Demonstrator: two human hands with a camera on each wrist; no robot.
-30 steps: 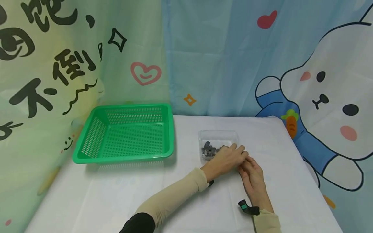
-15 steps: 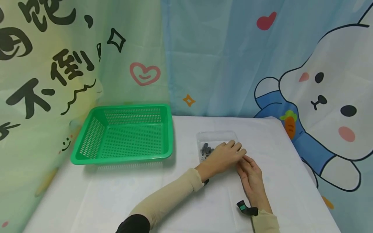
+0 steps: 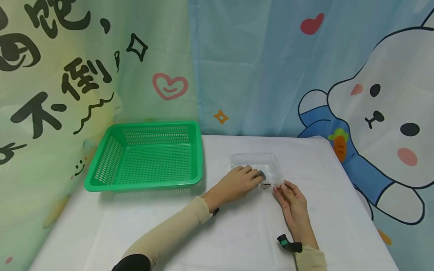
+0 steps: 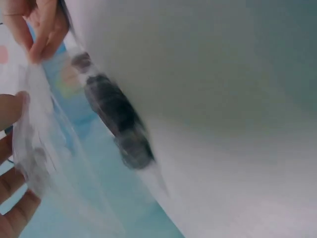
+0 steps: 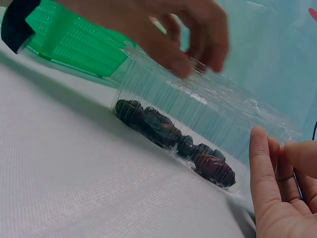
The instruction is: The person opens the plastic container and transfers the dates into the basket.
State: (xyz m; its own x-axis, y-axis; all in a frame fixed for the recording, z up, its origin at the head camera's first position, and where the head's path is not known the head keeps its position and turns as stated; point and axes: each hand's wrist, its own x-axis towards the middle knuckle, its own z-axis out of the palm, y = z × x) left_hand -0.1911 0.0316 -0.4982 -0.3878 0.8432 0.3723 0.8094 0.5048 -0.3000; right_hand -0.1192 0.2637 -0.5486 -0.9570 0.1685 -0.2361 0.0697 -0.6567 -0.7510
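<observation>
A clear plastic container [image 3: 262, 160] stands on the white cloth, with several small dark, ridged lumps [image 5: 163, 129] along its bottom. My right hand [image 3: 294, 205] is at the container's front right corner, thumb and finger pinching the rim. In the left wrist view, that right hand [image 4: 37, 25] grips the rim from the far end. My left hand [image 3: 237, 182] is over the front left of the container and hides most of the lumps from the head view. In the right wrist view, the left hand [image 5: 193, 29] hovers at the upper rim, thumb and fingers apart, nothing seen between them.
A green perforated basket [image 3: 196, 177] stands left of the container, with nothing in it. White cloth [image 3: 237, 241] covers the table. Behind the table hangs a printed curtain [image 3: 244, 67].
My left hand has moved left along the container's front, away from the right hand. The container's right side and front right corner now show. My right hand has stayed at the corner.
</observation>
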